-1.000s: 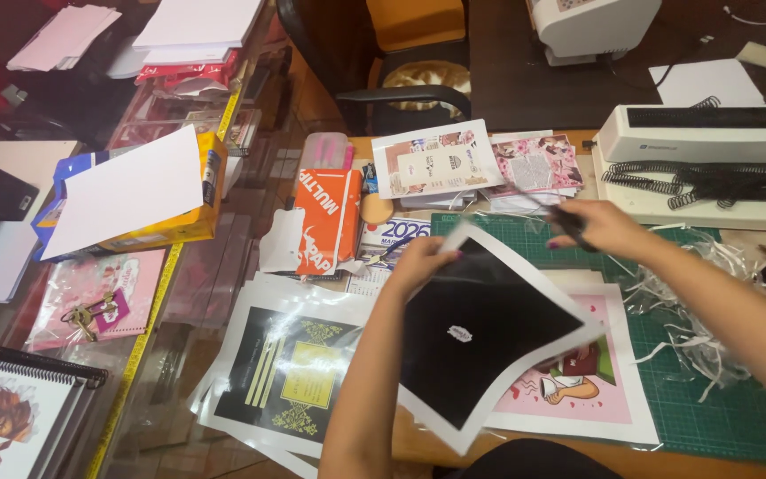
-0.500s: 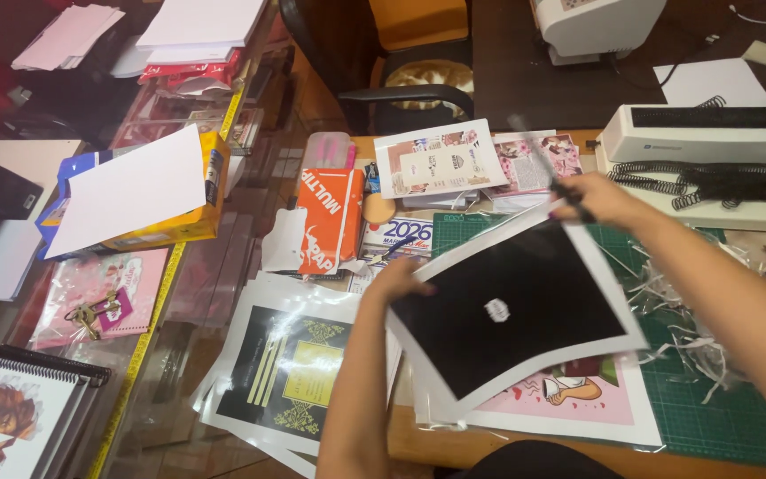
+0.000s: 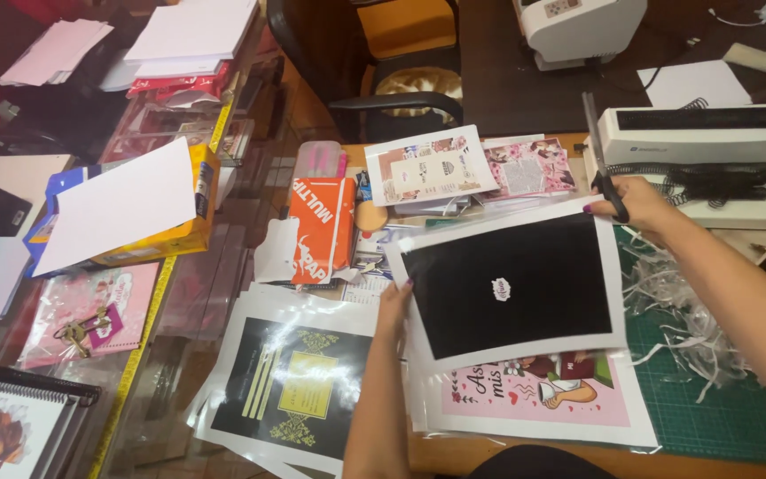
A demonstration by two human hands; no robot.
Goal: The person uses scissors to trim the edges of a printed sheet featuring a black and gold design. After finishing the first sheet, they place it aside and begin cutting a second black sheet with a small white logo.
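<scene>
My left hand (image 3: 394,306) pinches the left edge of a glossy sheet (image 3: 511,282), black with a white border and a small white mark at its centre. The sheet hangs above the table, slightly tilted. My right hand (image 3: 631,202) is at the sheet's upper right corner and grips a pair of scissors (image 3: 597,151) whose blades point up and away. Under the sheet lies a pink illustrated print (image 3: 534,395). To its left sits a stack of black and gold prints (image 3: 290,386).
A green cutting mat (image 3: 720,417) with white paper trimmings (image 3: 676,302) is at the right. A white binding machine (image 3: 702,133) with black coils stands behind it. An orange paper pack (image 3: 321,226), photo prints (image 3: 427,168) and a yellow box (image 3: 161,235) lie further left.
The black sheet has been turned and lifted toward level. My right hand rose to its upper right corner, and the scissor blades now stick up clear of the paper.
</scene>
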